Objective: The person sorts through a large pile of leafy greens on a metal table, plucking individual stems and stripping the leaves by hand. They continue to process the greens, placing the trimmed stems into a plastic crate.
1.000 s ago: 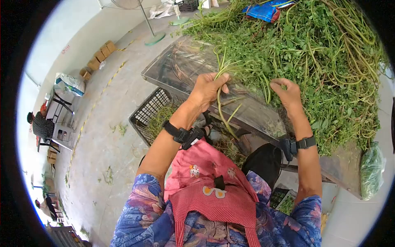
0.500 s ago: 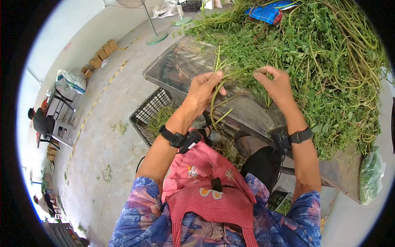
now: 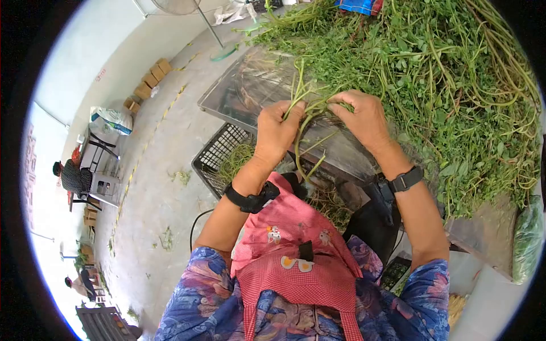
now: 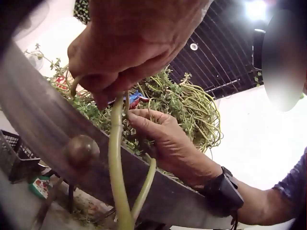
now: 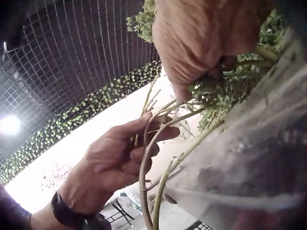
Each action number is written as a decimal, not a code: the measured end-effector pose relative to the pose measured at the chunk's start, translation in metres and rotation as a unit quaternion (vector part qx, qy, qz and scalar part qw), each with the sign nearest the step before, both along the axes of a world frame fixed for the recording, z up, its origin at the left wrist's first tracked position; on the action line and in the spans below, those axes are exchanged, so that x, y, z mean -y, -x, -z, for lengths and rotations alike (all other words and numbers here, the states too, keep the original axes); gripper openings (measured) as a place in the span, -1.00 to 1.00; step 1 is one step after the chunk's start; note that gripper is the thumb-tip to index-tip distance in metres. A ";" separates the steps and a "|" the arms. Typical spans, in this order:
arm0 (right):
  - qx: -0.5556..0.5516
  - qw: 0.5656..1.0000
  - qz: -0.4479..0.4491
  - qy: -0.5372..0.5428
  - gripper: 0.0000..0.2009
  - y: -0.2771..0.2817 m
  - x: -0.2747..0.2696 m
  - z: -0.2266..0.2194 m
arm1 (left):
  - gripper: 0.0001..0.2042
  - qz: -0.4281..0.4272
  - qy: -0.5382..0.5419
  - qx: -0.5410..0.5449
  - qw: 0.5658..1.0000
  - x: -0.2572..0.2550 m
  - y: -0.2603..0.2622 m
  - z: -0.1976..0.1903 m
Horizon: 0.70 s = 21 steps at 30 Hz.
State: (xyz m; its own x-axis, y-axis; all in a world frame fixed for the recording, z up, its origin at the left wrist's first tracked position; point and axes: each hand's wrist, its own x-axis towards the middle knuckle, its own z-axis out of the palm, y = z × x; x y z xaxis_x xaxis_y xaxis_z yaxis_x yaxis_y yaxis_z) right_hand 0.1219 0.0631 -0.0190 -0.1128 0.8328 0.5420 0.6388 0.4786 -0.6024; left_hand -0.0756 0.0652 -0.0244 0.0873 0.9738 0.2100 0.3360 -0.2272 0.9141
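In the head view the left hand pinches a branching green stem between thumb and fingers, its thick lower part hanging below. Close on its right, the right hand has thumb and forefinger together on thin shoots of the same plant. The left wrist view shows the thick stem running down from under the left hand. From the right wrist view, the left hand holds the stems from behind, while the right hand covers its own fingertips. A large heap of leafy greens lies beyond.
The metal table stands in front, with a black crate below its left edge. A bag of greens sits at the right corner. A standing fan, boxes and a seated person are farther off.
The right hand has moved left from the heap's edge to the stem beside the left hand and pinches its shoots. The view has shifted slightly.
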 end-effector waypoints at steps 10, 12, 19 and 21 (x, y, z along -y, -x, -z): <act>0.038 0.999 0.004 0.020 -0.82 -0.004 -0.002 0.004 | -0.83 0.024 -0.066 -0.143 0.987 -0.003 -0.005 -0.014; 0.033 0.999 0.004 0.011 -0.81 -0.005 -0.003 0.006 | -0.83 0.074 -0.039 -0.124 0.989 -0.001 -0.006 -0.017; 0.033 0.999 0.020 -0.010 -0.81 -0.007 -0.002 0.004 | -0.84 0.135 -0.067 -0.166 0.974 0.001 -0.007 -0.004; -0.002 1.000 0.005 -0.011 -0.81 -0.007 -0.004 0.006 | -0.89 0.117 -0.036 -0.081 0.989 0.001 -0.007 -0.002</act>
